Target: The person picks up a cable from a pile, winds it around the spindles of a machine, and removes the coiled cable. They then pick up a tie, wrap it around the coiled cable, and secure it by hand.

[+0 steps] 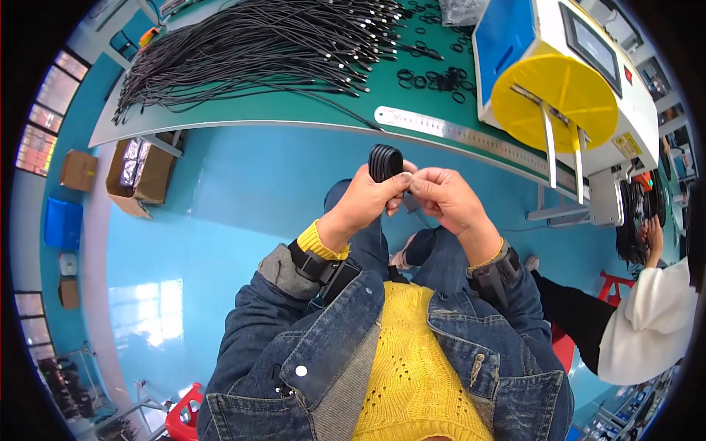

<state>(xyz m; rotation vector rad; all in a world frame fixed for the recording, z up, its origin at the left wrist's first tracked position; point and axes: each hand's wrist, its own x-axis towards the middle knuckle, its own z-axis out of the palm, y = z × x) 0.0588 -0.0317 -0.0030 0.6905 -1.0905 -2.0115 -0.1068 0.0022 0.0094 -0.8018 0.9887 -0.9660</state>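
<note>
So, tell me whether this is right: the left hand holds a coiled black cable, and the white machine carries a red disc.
Not quite: the disc is yellow, as the head view shows. The left hand does hold a coiled black cable, and the white machine carries that disc.

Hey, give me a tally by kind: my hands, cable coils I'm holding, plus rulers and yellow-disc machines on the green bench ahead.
Hands: 2 (left hand, right hand)
Coil: 1
Ruler: 1
Machine: 1
Total: 5
</note>
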